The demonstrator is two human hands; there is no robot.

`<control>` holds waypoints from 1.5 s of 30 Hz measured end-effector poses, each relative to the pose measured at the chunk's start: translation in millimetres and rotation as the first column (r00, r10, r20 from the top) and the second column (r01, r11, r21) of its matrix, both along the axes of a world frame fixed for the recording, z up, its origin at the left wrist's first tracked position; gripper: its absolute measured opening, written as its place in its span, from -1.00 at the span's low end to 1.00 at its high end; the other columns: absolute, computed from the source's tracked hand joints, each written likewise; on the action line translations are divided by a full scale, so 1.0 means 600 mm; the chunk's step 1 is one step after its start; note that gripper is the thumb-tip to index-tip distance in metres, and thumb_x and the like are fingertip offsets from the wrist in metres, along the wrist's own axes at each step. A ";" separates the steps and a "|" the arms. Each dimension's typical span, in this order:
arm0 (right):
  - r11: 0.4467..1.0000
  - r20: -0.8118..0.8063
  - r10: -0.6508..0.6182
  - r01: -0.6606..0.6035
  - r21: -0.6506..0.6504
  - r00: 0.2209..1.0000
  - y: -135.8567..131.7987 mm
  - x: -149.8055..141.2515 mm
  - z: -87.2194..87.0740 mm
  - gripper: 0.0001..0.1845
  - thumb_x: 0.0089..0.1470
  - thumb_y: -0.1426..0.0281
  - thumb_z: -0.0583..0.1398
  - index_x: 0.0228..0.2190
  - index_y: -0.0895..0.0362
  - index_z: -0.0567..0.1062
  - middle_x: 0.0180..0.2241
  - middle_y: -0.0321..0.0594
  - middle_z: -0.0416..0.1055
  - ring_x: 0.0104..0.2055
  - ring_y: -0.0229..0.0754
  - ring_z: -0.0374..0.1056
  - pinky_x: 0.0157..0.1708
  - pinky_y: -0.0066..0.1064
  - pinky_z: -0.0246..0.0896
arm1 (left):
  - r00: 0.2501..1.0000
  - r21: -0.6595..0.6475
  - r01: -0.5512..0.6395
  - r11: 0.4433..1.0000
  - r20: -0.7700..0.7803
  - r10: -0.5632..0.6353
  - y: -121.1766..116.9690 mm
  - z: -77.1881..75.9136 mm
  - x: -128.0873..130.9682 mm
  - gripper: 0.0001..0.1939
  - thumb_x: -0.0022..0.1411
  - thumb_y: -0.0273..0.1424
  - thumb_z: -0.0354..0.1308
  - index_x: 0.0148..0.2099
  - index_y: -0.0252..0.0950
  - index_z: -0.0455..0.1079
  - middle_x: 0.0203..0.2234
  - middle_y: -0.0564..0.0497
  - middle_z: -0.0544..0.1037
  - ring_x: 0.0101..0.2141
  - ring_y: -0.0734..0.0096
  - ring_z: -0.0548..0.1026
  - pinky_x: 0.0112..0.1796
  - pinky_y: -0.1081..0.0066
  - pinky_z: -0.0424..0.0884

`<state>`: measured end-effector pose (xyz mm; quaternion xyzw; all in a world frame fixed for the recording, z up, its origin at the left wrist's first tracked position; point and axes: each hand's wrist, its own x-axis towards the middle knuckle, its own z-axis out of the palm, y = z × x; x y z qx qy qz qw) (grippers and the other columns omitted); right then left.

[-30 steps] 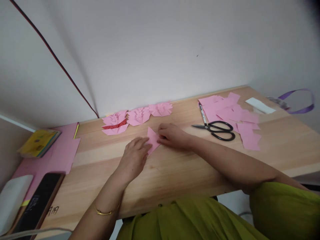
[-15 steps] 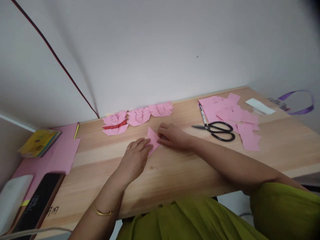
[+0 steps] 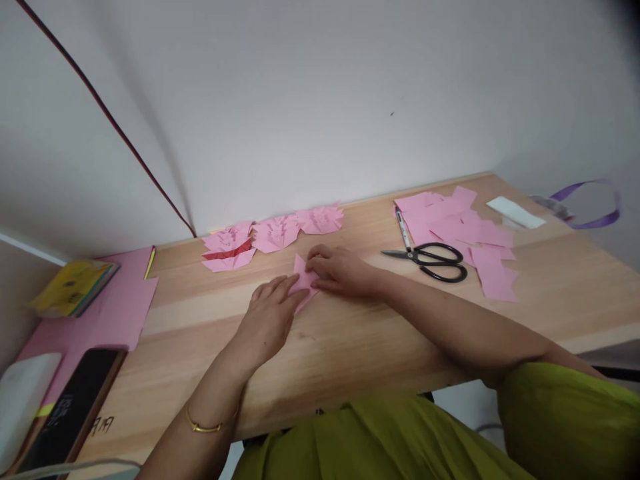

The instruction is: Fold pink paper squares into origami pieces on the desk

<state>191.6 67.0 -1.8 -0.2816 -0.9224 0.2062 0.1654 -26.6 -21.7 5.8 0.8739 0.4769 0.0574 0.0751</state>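
A small folded piece of pink paper point(image 3: 301, 283), pointed at the top, lies on the wooden table between my two hands. My left hand point(image 3: 270, 313) holds it down from the left, with the thumb and fingertips on its edge. From the right, the curled fingers of my right hand point(image 3: 337, 270) press on the paper near its upper part. Part of the paper is hidden under the fingers. Behind my hands stand or lie several cut and folded pink paper pieces point(image 3: 275, 233), one with a red strip point(image 3: 227, 251) across it.
Black-handled scissors point(image 3: 425, 260) and a pen point(image 3: 403, 229) lie right of my hands, beside pink paper scraps point(image 3: 450, 217) and a white strip point(image 3: 516, 212). At left are pink sheets point(image 3: 120, 307), a yellow packet point(image 3: 75, 287), a black phone-like object point(image 3: 70, 413) and a white object point(image 3: 27, 383).
My right hand has slid slightly left over the pink paper, so its fingertips cover more of it. My left hand stays nearly in place. The view has shifted a little.
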 end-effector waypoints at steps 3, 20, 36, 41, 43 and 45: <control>1.000 -0.011 -0.006 0.005 -0.017 1.000 0.000 0.001 0.000 -0.77 0.10 0.31 0.14 -0.21 0.16 0.43 -0.06 -0.06 0.29 -0.14 -0.12 0.30 -0.13 -0.27 0.17 | 1.000 -0.009 0.004 1.000 -0.012 -0.004 0.000 -0.002 -0.001 -0.55 0.23 -0.54 -0.06 0.13 -0.13 0.30 0.19 -0.04 0.25 0.16 0.06 0.14 0.06 0.03 0.17; 0.999 -0.060 -0.022 0.020 -0.036 0.998 0.001 0.004 -0.013 -0.67 0.07 0.24 0.18 -0.14 0.15 0.42 -0.05 -0.04 0.30 -0.08 -0.07 0.29 -0.08 -0.20 0.17 | 1.000 0.014 0.003 1.000 -0.012 -0.003 -0.001 -0.005 -0.001 -0.58 0.24 -0.52 -0.06 0.12 -0.15 0.31 0.16 -0.05 0.30 0.15 0.08 0.16 0.05 0.04 0.18; 0.998 -0.031 -0.043 0.041 -0.044 0.999 0.003 0.001 -0.011 -0.73 0.10 0.30 0.15 -0.15 0.14 0.42 -0.01 -0.06 0.29 -0.10 -0.09 0.31 -0.10 -0.21 0.18 | 0.999 0.027 0.031 0.999 -0.029 -0.031 0.000 -0.008 -0.004 -0.48 0.20 -0.57 -0.03 0.14 0.01 0.28 0.19 -0.01 0.24 0.15 0.04 0.16 0.02 0.00 0.20; 0.998 -0.037 -0.038 0.037 -0.048 0.999 0.004 0.001 -0.012 -0.73 0.10 0.30 0.16 -0.16 0.14 0.42 -0.01 -0.05 0.29 -0.11 -0.10 0.31 -0.11 -0.24 0.18 | 0.999 0.031 0.048 0.998 -0.025 -0.047 0.001 -0.010 -0.008 -0.46 0.17 -0.58 -0.02 0.13 0.03 0.30 0.19 -0.02 0.23 0.16 0.02 0.13 0.03 -0.01 0.18; 0.998 -0.056 -0.036 0.033 -0.052 0.998 0.004 0.002 -0.015 -0.73 0.09 0.30 0.16 -0.16 0.14 0.42 -0.02 -0.06 0.29 -0.11 -0.11 0.31 -0.11 -0.24 0.18 | 0.999 0.029 0.044 0.999 -0.017 -0.043 0.001 -0.011 -0.008 -0.47 0.18 -0.57 -0.03 0.13 0.01 0.30 0.19 -0.02 0.24 0.16 0.03 0.14 0.03 0.00 0.19; 0.997 -0.083 -0.039 0.034 -0.065 0.996 0.006 0.003 -0.017 -0.76 0.12 0.33 0.13 -0.16 0.14 0.43 -0.04 -0.06 0.30 -0.13 -0.13 0.31 -0.11 -0.26 0.19 | 0.999 0.022 0.035 0.999 -0.012 -0.035 0.002 -0.011 -0.008 -0.48 0.19 -0.57 -0.03 0.13 0.01 0.30 0.19 -0.01 0.24 0.16 0.04 0.14 0.03 0.01 0.19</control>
